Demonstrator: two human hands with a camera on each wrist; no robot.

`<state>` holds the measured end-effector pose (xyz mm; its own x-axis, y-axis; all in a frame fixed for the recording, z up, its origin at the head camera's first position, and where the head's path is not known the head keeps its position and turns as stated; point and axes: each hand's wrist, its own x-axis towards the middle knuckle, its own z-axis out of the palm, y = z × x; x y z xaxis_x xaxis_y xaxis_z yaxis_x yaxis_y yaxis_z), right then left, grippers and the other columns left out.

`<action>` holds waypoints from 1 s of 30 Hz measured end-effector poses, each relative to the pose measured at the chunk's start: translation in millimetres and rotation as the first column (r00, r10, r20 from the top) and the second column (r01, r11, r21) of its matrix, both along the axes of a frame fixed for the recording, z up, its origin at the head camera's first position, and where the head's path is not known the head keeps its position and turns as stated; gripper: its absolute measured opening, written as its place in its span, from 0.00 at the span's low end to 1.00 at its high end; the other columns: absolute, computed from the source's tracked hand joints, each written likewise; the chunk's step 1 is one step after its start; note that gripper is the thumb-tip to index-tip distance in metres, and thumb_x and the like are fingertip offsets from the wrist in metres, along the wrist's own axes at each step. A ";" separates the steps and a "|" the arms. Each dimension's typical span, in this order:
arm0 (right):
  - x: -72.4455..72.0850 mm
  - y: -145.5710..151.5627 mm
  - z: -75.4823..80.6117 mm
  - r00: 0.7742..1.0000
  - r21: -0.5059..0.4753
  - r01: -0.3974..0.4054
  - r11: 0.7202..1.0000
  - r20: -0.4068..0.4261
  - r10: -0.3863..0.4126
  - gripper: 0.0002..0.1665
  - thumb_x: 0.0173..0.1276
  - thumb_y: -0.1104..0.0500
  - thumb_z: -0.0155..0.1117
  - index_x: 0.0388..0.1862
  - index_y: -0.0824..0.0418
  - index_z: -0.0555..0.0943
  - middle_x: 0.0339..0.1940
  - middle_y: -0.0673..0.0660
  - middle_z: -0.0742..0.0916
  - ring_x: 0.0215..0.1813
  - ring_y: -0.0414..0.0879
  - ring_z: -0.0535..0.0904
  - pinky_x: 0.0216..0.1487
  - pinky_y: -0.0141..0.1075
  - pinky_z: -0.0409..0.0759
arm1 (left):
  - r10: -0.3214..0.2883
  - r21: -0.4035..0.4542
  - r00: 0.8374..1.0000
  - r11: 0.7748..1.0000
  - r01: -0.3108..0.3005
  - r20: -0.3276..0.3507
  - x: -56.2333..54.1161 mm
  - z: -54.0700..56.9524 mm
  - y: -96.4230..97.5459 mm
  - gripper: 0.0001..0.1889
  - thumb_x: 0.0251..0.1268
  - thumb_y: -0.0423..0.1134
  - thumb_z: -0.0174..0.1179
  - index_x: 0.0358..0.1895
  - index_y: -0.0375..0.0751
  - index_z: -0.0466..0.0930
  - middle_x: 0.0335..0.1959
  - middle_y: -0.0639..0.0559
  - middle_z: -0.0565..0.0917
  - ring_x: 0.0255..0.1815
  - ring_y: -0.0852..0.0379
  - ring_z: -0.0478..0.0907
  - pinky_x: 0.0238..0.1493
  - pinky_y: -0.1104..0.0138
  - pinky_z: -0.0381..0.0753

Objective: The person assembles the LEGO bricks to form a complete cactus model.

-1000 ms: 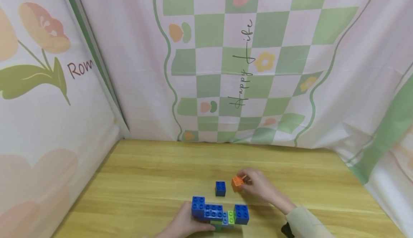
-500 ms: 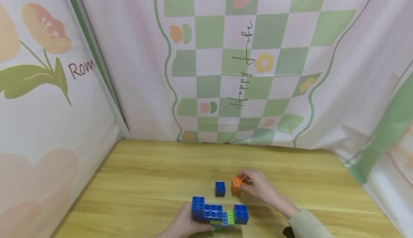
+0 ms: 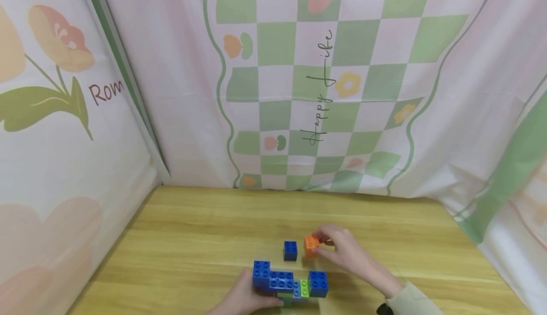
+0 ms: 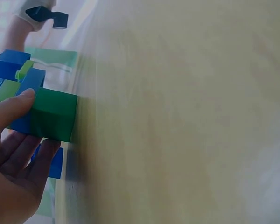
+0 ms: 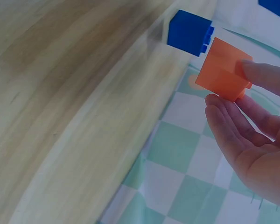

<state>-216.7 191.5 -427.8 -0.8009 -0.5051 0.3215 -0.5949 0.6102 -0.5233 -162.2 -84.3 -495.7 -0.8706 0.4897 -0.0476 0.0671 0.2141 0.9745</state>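
Observation:
My left hand (image 3: 243, 293) grips a joined build of toy building bricks (image 3: 282, 281) near the table's front. In the head view its top shows blue bricks at both ends and in the middle, with light blue and lime green between. The left wrist view shows a dark green brick (image 4: 55, 114) at the underside, with the thumb pressed close to it. My right hand (image 3: 346, 248) pinches an orange brick (image 3: 311, 246) between thumb and fingers. Just left of it, a separate blue brick (image 3: 290, 251) stands on the table, studs up, apart from the orange one.
The wood-grain table (image 3: 205, 229) runs back to a hanging cloth (image 3: 273, 111) with a green check print. Another printed cloth (image 3: 64, 172) closes off the left side. A black object (image 3: 384, 309) sits at the right wrist.
The orange brick in my right hand has shifted slightly left and sits less tilted. My left hand and the brick build stay nearly where they were.

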 end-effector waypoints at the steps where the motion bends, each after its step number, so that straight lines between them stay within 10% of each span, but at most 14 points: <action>1: 1.4 -0.7 1.3 1.000 0.003 -0.002 1.000 -0.009 0.002 0.12 0.59 0.63 0.73 0.41 0.62 0.83 0.39 0.54 0.88 0.38 0.42 0.85 0.38 0.34 0.88 | 0.001 0.000 1.000 1.000 -0.001 -0.002 0.2 -0.4 -0.1 0.32 0.47 0.41 0.77 0.60 0.54 0.79 0.53 0.62 0.87 0.54 0.68 0.83 0.60 0.76 0.78; 30: 32.9 -26.3 31.2 0.980 -0.015 -0.104 0.994 -0.172 0.100 0.11 0.62 0.58 0.73 0.42 0.54 0.82 0.39 0.46 0.88 0.41 0.36 0.83 0.40 0.29 0.86 | 0.007 0.002 1.000 1.000 -0.007 -0.030 0.2 -5.5 -1.3 0.29 0.48 0.42 0.77 0.58 0.57 0.80 0.52 0.60 0.87 0.53 0.67 0.84 0.58 0.73 0.80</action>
